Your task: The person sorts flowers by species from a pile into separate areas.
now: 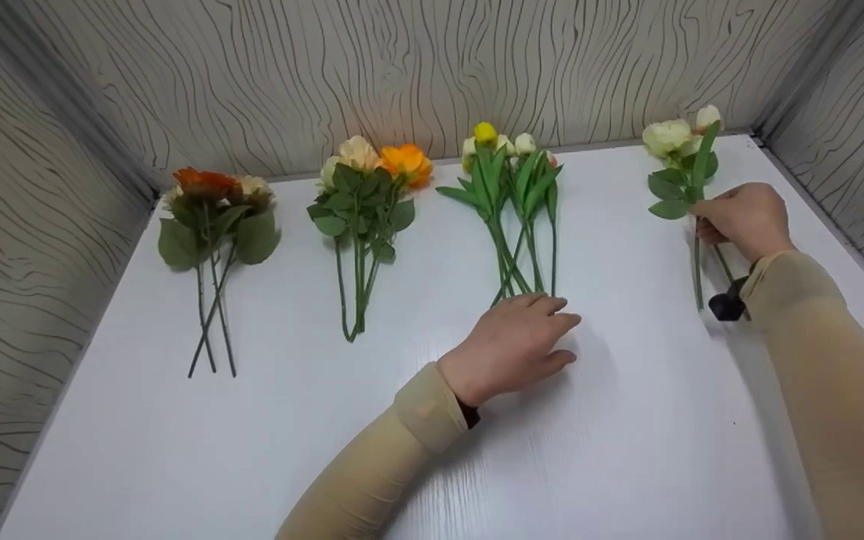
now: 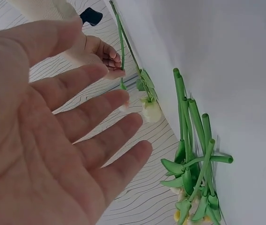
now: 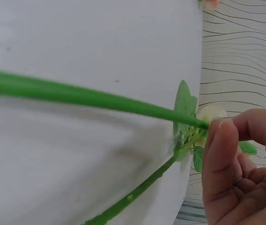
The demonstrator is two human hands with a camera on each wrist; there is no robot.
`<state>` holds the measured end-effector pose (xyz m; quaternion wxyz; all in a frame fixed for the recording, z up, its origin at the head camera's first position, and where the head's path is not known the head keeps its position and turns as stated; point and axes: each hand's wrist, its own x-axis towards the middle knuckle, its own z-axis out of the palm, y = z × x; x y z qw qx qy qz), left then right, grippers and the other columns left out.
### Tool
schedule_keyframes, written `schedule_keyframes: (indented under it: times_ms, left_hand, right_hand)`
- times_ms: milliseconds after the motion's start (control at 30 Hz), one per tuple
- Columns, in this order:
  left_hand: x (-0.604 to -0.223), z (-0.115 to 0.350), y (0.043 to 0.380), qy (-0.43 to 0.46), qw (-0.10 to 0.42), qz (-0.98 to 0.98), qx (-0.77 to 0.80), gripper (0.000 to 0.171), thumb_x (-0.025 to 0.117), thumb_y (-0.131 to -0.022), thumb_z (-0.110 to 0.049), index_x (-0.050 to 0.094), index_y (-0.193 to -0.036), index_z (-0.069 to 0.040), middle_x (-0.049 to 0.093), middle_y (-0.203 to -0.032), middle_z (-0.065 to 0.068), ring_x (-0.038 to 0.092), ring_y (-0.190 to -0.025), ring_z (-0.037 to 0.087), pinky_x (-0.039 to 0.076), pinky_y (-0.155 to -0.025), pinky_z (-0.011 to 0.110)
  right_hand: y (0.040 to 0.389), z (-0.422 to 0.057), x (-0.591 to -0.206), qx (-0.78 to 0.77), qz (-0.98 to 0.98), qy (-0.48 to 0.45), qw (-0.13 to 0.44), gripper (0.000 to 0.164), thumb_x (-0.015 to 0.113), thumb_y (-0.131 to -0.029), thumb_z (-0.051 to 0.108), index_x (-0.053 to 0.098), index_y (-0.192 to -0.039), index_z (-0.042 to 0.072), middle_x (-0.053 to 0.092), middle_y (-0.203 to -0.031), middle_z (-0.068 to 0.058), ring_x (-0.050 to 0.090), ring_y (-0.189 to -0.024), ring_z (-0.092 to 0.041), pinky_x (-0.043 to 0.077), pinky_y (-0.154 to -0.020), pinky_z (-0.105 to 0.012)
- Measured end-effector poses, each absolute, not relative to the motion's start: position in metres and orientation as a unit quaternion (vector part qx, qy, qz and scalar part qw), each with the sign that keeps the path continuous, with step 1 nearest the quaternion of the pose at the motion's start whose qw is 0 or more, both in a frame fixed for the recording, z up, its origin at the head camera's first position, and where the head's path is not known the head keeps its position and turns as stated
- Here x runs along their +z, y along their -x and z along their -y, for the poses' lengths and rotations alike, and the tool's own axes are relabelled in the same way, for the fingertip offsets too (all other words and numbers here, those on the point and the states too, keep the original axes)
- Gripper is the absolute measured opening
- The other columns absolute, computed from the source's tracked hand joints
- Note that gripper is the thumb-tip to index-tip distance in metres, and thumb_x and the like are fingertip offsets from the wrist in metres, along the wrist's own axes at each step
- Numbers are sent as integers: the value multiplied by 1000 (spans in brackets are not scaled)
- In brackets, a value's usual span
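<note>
Several bunches of artificial flowers lie on a white table (image 1: 627, 420). My right hand (image 1: 743, 219) pinches the green stem of a cream flower (image 1: 668, 137) at the far right; the stem (image 3: 90, 97) runs across the right wrist view to my fingertips (image 3: 217, 140), with a second stem (image 3: 137, 190) lying below it. My left hand (image 1: 514, 341) hovers flat and open just below the stem ends of the tulip bunch (image 1: 511, 202). Its spread fingers (image 2: 90, 117) fill the left wrist view, with the tulip stems (image 2: 189, 122) beyond.
An orange and cream bunch (image 1: 214, 225) lies far left, and a cream and orange bunch (image 1: 364, 202) lies left of centre. Patterned walls (image 1: 402, 67) close in the table at back and sides. A black wrist device (image 1: 727, 304) sits by my right sleeve.
</note>
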<state>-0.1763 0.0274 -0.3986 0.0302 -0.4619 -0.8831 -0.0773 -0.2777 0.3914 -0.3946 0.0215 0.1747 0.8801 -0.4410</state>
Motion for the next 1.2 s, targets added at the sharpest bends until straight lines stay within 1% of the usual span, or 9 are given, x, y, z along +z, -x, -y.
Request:
schedule_keyframes:
  times_ms: [167, 333, 433, 500, 633, 767, 867, 1067, 1200]
  left_hand:
    - [-391, -23, 183, 414, -8, 896, -164, 36, 64, -103, -32, 68, -134, -13, 68, -128, 0, 63, -119, 15, 50, -100, 26]
    - [-387, -15, 196, 321, -78, 895, -300, 35, 63, -104, -31, 69, -133, -12, 70, -127, 0, 65, -114, 12, 51, -96, 25]
    - [-387, -11, 204, 274, -102, 881, -373, 37, 63, -104, -32, 68, -135, -12, 69, -127, -2, 65, -109, 10, 51, -94, 26]
    - [-389, -8, 209, 248, -114, 865, -421, 38, 63, -104, -31, 67, -137, -12, 70, -125, -3, 65, -104, 9, 53, -90, 27]
    - [-391, -3, 216, 214, -127, 829, -500, 35, 65, -103, -25, 68, -134, -9, 71, -113, -5, 65, -92, 8, 55, -83, 26]
    - [-391, -1, 220, 192, -133, 804, -547, 23, 68, -101, -18, 75, -121, -7, 73, -100, -3, 66, -84, 11, 56, -78, 26]
    - [-391, -1, 220, 181, -144, 791, -567, 17, 69, -100, -14, 76, -113, -7, 72, -95, 0, 68, -81, 12, 58, -76, 26]
    - [-392, -3, 219, 172, -163, 780, -580, 14, 70, -99, -14, 75, -110, -7, 71, -91, -1, 69, -80, 16, 60, -75, 28]
    - [-394, -4, 219, 172, -167, 779, -580, 12, 70, -99, -13, 75, -108, -7, 71, -91, 1, 69, -78, 16, 60, -73, 28]
  right_hand:
    - [274, -367, -394, -538, -830, -146, 14, 45, 71, -98, 33, 63, -121, -4, 70, -84, 3, 69, -75, -8, 61, -74, -26]
    - [265, -311, -396, -687, -721, -84, 17, 39, 75, -95, 29, 68, -120, 0, 68, -105, -8, 66, -90, -16, 59, -82, -26]
    - [260, -276, -394, -761, -648, -25, 20, 35, 75, -96, 20, 67, -118, -6, 68, -106, -14, 68, -90, -20, 59, -83, -28]
    - [257, -257, -391, -787, -616, 18, 26, 34, 72, -97, 16, 65, -118, -9, 69, -103, -15, 69, -88, -21, 59, -83, -30]
    - [250, -232, -385, -808, -583, 70, 41, 31, 69, -99, 12, 62, -118, -11, 68, -103, -15, 69, -87, -22, 59, -84, -30]
    - [244, -220, -380, -817, -570, 71, 44, 31, 69, -99, 12, 63, -119, -11, 68, -104, -14, 69, -86, -21, 60, -83, -30]
    - [240, -216, -379, -821, -566, 61, 38, 35, 71, -97, 11, 62, -121, -12, 69, -104, -14, 70, -85, -21, 60, -82, -30]
    - [236, -212, -377, -818, -573, 41, 34, 29, 75, -94, 9, 67, -117, -7, 70, -103, -13, 71, -89, -22, 61, -82, -33]
    - [234, -212, -378, -805, -591, 32, 31, 36, 77, -93, 11, 65, -120, -9, 69, -108, -14, 70, -92, -22, 60, -83, -33]
